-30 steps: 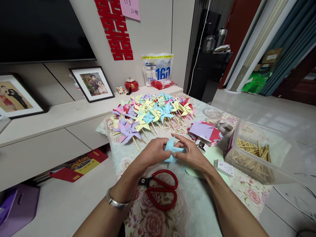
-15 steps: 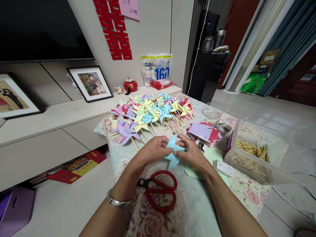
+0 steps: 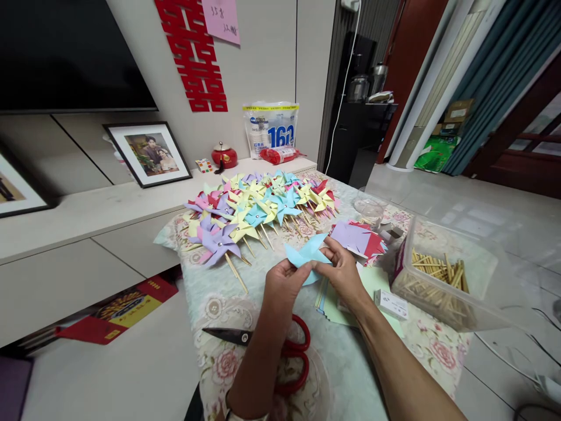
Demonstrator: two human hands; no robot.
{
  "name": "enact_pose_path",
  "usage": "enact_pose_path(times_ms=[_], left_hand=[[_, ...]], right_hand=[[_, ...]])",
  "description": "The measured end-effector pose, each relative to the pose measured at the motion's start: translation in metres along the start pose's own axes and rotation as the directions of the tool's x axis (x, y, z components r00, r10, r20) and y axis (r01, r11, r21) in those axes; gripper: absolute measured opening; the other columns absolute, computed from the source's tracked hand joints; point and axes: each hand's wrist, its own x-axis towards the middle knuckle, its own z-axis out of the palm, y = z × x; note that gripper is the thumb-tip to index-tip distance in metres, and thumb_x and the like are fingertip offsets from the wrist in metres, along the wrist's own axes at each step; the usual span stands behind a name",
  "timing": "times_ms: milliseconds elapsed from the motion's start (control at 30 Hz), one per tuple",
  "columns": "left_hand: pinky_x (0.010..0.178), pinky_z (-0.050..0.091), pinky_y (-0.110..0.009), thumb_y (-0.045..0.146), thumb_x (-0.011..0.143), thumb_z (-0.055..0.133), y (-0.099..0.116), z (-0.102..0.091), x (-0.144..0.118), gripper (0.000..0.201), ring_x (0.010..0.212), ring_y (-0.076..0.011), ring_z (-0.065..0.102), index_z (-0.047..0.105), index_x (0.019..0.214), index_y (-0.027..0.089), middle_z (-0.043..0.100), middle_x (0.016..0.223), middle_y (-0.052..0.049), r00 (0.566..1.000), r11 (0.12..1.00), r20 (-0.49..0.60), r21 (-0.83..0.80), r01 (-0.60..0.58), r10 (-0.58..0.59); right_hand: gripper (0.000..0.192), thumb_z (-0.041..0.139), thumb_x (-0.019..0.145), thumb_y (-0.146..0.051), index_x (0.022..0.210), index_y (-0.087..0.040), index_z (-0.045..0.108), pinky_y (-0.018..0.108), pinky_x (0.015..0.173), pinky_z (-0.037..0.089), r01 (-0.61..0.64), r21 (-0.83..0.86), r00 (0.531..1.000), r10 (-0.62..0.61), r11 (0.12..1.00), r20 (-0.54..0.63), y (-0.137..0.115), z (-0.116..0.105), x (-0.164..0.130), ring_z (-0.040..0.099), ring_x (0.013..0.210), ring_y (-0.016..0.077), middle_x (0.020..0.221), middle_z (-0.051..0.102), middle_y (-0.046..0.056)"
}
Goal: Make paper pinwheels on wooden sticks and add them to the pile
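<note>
Both of my hands hold a light blue paper pinwheel [image 3: 305,255] above the table. My left hand [image 3: 283,287] pinches its lower left side and my right hand [image 3: 342,270] pinches its right side. Just beyond them lies a pile of finished pinwheels [image 3: 258,207] in several colours, each on a wooden stick. Red-handled scissors [image 3: 289,351] lie under my left forearm. A stack of cut paper squares [image 3: 357,238], purple on top of red, sits to the right of the held pinwheel.
A clear plastic box of wooden sticks [image 3: 438,278] stands at the right, a small white box [image 3: 391,304] beside it. Pale green sheets [image 3: 346,301] lie under my right wrist. The flowered tablecloth [image 3: 219,298] ends near a low cabinet [image 3: 87,234] with framed photos.
My hands lifted the blue pinwheel up and turned it so it faces flatter toward me. My left forearm swung in over the scissors. The view shifted to the right.
</note>
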Motion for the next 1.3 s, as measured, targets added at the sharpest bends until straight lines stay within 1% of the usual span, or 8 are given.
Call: enact_pose_path(times_ms=[167,400,533,667,933,1167,1233,1300], left_hand=[[0.068,0.051,-0.027,0.035,0.062,0.083,-0.006,-0.004,0.000,0.032,0.066,-0.0172,0.066,0.079,0.083,0.011,0.076,0.072,-0.005,0.994,0.997,-0.100,0.064,-0.037,0.043],[0.063,0.051,-0.027,0.033,0.063,0.082,-0.004,-0.015,0.000,0.028,0.063,-0.0176,0.066,0.079,0.082,0.011,0.076,0.068,-0.004,0.990,0.996,-0.136,0.085,-0.027,0.038],[0.066,0.053,-0.029,0.032,0.062,0.083,-0.004,-0.020,0.003,0.031,0.062,-0.0187,0.067,0.079,0.084,0.011,0.075,0.067,-0.004,0.993,1.000,-0.114,0.025,-0.013,0.016],[0.065,0.053,-0.030,0.032,0.060,0.085,-0.004,-0.027,0.006,0.033,0.060,-0.0184,0.066,0.078,0.084,0.011,0.075,0.067,-0.004,0.996,0.999,-0.086,-0.036,0.009,-0.012],[0.059,0.050,-0.027,0.033,0.057,0.086,-0.003,-0.044,0.012,0.029,0.056,-0.0147,0.060,0.071,0.073,0.014,0.070,0.061,-0.001,0.989,0.987,-0.098,-0.129,0.099,-0.112],[0.053,0.043,-0.024,0.035,0.059,0.085,0.001,-0.049,0.012,0.033,0.059,-0.0135,0.057,0.061,0.074,0.019,0.065,0.064,0.003,0.977,0.973,-0.108,-0.164,0.165,-0.184],[0.053,0.043,-0.024,0.036,0.059,0.084,0.001,-0.050,0.012,0.033,0.058,-0.0132,0.056,0.060,0.073,0.019,0.064,0.063,0.003,0.977,0.975,-0.118,-0.151,0.161,-0.180],[0.053,0.043,-0.024,0.036,0.059,0.083,-0.001,-0.050,0.013,0.031,0.057,-0.0131,0.055,0.061,0.073,0.019,0.063,0.062,0.003,0.980,0.980,-0.109,-0.131,0.151,-0.166]], right_hand=[[0.050,0.075,0.069,-0.019,0.117,-0.021,0.061,0.025,0.063,0.050,-0.019,0.022,0.999,0.018,1.000,0.040,0.002,0.001,0.000,0.066,0.074,0.0172,0.088,0.073,0.001],[0.040,0.079,0.068,-0.022,0.106,-0.020,0.067,0.027,0.067,0.050,-0.114,0.026,0.978,0.108,0.993,0.176,-0.004,0.002,-0.002,0.067,0.075,0.0172,0.086,0.073,0.001],[0.042,0.082,0.066,-0.022,0.105,-0.021,0.067,0.029,0.072,0.050,-0.128,0.026,0.982,0.123,0.991,0.146,-0.003,-0.001,-0.001,0.067,0.078,0.0170,0.086,0.073,0.001],[0.043,0.081,0.069,-0.022,0.110,-0.023,0.069,0.028,0.071,0.049,-0.060,0.035,0.993,0.056,0.998,0.104,-0.001,-0.005,-0.001,0.065,0.078,0.0144,0.091,0.073,0.001],[0.051,0.074,0.081,-0.022,0.130,-0.031,0.064,0.032,0.081,0.050,0.097,-0.120,0.979,-0.073,0.988,0.192,0.000,-0.006,-0.002,0.065,0.088,0.0160,0.111,0.071,0.004],[0.035,0.070,0.084,-0.019,0.116,-0.034,0.073,0.034,0.087,0.050,0.316,-0.280,0.933,-0.243,0.907,0.267,0.000,-0.005,-0.002,0.060,0.110,0.0215,0.126,0.063,0.004],[0.031,0.069,0.085,-0.019,0.111,-0.033,0.075,0.034,0.088,0.049,0.319,-0.292,0.927,-0.232,0.902,0.294,0.001,-0.004,-0.002,0.058,0.114,0.0229,0.124,0.064,0.005],[0.032,0.070,0.083,-0.018,0.112,-0.033,0.075,0.033,0.084,0.050,0.276,-0.287,0.936,-0.190,0.917,0.295,0.003,-0.004,-0.003,0.061,0.104,0.0207,0.119,0.066,0.004]])
